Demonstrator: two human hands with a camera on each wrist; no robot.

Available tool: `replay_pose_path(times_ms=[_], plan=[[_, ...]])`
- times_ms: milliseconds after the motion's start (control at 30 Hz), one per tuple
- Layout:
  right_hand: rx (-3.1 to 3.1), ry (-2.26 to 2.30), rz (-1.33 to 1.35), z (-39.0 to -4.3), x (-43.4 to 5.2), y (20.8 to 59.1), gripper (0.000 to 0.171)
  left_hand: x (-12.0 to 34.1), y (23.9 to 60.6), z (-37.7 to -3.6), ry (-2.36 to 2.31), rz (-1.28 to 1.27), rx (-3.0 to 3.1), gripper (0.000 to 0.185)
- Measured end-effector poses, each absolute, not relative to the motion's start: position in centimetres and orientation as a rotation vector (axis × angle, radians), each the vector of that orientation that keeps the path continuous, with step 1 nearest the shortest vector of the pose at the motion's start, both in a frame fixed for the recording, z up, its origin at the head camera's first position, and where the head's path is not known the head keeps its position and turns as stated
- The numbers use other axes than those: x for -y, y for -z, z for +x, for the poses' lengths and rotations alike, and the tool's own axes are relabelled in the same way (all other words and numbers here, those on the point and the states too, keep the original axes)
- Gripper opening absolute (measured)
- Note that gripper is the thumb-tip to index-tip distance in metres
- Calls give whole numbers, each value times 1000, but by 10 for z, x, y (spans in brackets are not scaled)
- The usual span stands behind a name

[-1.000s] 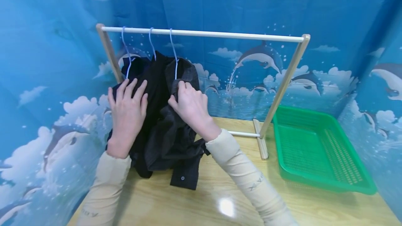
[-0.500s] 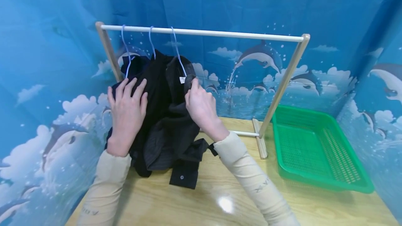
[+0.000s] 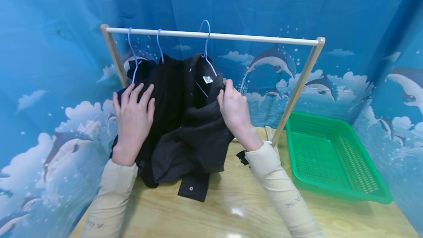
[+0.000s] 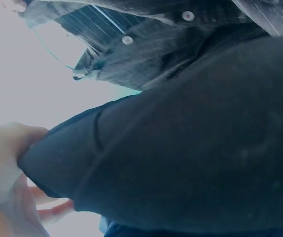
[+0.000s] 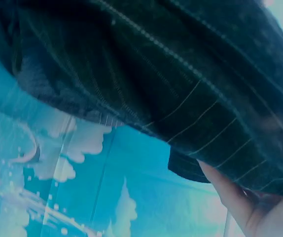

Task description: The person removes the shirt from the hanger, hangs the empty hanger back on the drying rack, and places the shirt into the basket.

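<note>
Black fabric fills both wrist views, hiding most of each grip. The black pinstriped shirt (image 3: 195,135) hangs on a blue hanger (image 3: 206,52) whose hook sits at the rail (image 3: 211,36), slightly raised above it; whether it touches cannot be told. The right hand (image 3: 235,111) pinches the shirt's collar below the rail. The left hand (image 3: 133,118) rests flat, fingers straight, on the neighbouring dark garments (image 3: 155,80) left of the shirt. Shirt cuff with button lies on the table (image 3: 231,212).

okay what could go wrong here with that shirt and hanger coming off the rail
The hanger hook looks lifted at the rail; it might catch on the way off. The right hand grips only the dark shirt near its collar, so the shirt may slide off the hanger. Its tail lies on the table and could drag.
</note>
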State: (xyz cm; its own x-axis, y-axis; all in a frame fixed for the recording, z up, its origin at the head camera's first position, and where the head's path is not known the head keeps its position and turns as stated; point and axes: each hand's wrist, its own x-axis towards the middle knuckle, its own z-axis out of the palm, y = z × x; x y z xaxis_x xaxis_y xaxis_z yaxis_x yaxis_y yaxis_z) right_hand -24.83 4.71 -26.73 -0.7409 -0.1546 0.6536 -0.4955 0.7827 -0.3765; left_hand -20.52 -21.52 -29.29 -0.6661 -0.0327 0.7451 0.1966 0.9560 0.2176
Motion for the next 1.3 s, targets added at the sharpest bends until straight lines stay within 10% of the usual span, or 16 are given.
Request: replay_pose_path(times_ms=[1300], plan=[[2205, -725, 549, -233, -120, 295, 21, 218, 298, -209, 404, -124, 2213, 41]])
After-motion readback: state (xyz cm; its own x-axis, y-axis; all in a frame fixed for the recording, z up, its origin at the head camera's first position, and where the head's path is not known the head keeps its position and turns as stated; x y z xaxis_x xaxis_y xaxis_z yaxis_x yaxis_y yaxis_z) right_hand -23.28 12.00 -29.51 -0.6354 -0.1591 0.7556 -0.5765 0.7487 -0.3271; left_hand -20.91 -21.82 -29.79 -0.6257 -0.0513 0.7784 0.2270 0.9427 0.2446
